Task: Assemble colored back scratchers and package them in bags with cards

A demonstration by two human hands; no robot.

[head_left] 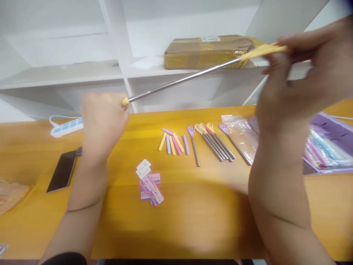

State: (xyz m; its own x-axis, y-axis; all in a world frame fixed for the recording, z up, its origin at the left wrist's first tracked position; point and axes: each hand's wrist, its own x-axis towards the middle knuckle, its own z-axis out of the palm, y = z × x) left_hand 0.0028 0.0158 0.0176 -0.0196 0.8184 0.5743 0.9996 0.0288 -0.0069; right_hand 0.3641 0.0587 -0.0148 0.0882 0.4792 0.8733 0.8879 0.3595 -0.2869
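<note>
A telescopic back scratcher with a metal rod and yellow ends is stretched out in the air between my two hands. My left hand is closed in a fist around its yellow handle end. At the upper right, my right hand pinches the yellow claw head, whose tips are partly hidden by the fingers. Below on the table lie more back scratchers with yellow, purple and other coloured heads. Beside them is a group of loose coloured handle sleeves. Pink printed cards and white labels lie nearer to me.
A phone and a white power strip lie at the left. Clear plastic bags and a purple box of packed items are at the right. A taped cardboard box sits on the white shelf behind the wooden table.
</note>
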